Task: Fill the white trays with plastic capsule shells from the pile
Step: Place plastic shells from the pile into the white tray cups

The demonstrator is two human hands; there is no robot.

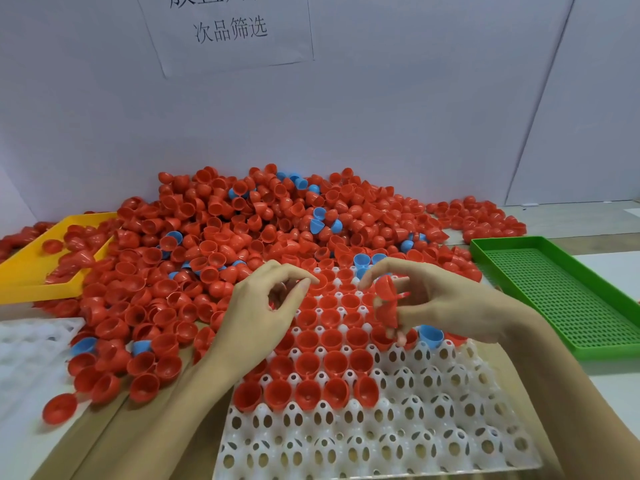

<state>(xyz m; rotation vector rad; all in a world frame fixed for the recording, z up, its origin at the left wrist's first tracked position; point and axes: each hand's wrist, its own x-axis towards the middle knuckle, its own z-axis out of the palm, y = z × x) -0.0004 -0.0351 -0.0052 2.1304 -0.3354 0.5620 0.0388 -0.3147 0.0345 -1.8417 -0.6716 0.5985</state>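
Pale wall (381,116), paper sign (228,29); wooden table (90,441) under red shell pile (242,230).

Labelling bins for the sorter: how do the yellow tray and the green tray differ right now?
The yellow tray sits on the left with red shells lying in it and the pile spilling over its rim. The green tray sits on the right, apart from the pile, with no shells in it. The green tray's floor is perforated; the yellow one's shows no holes. Both are shallow, rectangular and rimmed.
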